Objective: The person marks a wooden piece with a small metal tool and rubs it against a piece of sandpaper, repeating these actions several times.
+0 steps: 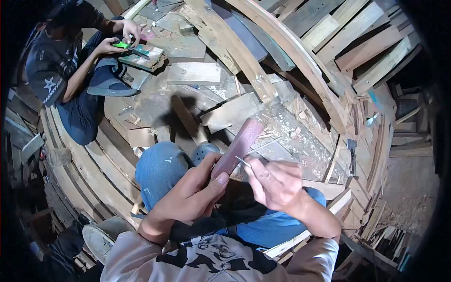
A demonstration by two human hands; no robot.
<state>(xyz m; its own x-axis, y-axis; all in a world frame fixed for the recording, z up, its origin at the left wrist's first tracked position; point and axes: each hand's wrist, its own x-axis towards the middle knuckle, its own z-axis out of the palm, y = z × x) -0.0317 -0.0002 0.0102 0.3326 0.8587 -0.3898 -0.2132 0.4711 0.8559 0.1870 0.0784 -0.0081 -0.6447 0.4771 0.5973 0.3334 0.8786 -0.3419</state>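
My left hand [192,190] is wrapped round the lower end of a long reddish-purple bar [242,141], with the thumb along its near side. The bar tilts up and away from me over my lap. In my right hand [275,181] a thin pointed metal tool [242,161] is pinched, its tip right at the bar's right side. The rest of the tool is hidden in my fingers. Beneath the bar a grey clog [205,151] shows beside my jeans-covered knee [162,169].
Across from me a seated person [61,70] holds a green-handled tool [123,45] over a wooden block [145,58]. Boards [193,74] and shavings litter the floor. Long curved planks [300,51] run along the right, and a chisel-like tool [351,152] lies there. A brown wooden piece [184,115] lies ahead.
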